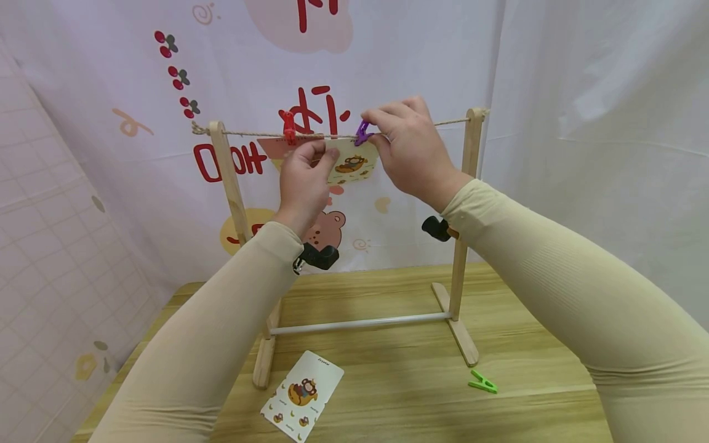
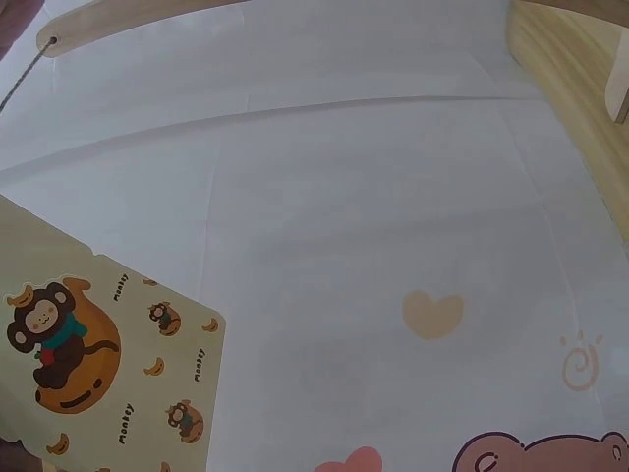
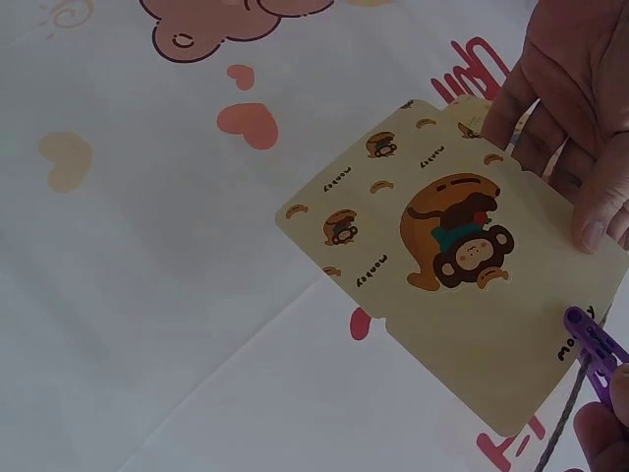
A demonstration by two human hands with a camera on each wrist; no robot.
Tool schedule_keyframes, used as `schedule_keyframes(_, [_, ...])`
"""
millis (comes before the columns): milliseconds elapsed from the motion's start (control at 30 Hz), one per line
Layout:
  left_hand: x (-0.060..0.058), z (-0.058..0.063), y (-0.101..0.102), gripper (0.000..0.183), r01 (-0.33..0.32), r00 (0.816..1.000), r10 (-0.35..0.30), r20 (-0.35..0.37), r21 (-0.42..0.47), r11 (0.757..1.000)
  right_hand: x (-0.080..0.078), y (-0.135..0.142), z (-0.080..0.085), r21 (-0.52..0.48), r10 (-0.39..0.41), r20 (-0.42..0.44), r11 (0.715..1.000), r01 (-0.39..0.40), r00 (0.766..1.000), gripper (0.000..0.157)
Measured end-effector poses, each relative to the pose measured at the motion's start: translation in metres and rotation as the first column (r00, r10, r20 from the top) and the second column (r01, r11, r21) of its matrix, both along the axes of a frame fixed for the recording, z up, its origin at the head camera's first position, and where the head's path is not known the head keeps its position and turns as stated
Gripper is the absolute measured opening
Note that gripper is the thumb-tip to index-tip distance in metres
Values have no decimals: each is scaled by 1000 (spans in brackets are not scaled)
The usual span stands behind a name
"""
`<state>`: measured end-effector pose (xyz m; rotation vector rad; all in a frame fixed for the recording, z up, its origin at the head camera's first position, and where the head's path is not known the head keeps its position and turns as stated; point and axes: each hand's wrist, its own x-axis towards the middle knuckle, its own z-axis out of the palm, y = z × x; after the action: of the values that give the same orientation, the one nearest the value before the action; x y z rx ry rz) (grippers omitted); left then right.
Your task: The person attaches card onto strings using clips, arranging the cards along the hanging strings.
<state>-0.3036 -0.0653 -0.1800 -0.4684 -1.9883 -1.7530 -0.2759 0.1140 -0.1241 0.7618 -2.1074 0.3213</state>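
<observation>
My left hand (image 1: 306,178) pinches the left side of a monkey-print card (image 1: 353,161) between thumb and fingers, at the height of the rope (image 1: 244,133). My right hand (image 1: 415,144) grips a purple clothespin (image 1: 362,133) between thumb and fingers. In the right wrist view, the purple clothespin (image 3: 595,352) lies over the card's top edge beside the rope. To the left, a red clothespin (image 1: 289,127) sits on the rope with a pinkish card (image 1: 271,147) below it, partly hidden by my left hand. The left wrist view shows the card's lower part (image 2: 108,344).
The rope runs between two wooden posts (image 1: 471,154) joined below by a white rod (image 1: 360,323). On the wooden table (image 1: 388,381) lie another monkey card (image 1: 303,394) and a green clothespin (image 1: 483,383). A printed white cloth (image 1: 415,49) hangs behind.
</observation>
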Motion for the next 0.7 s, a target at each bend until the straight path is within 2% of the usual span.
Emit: schedule_keyframes(700, [1, -2, 0, 28, 22, 1000, -21, -18, 17, 1000, -1, 2, -4, -7, -6, -25, 1000, 5, 1000, 37])
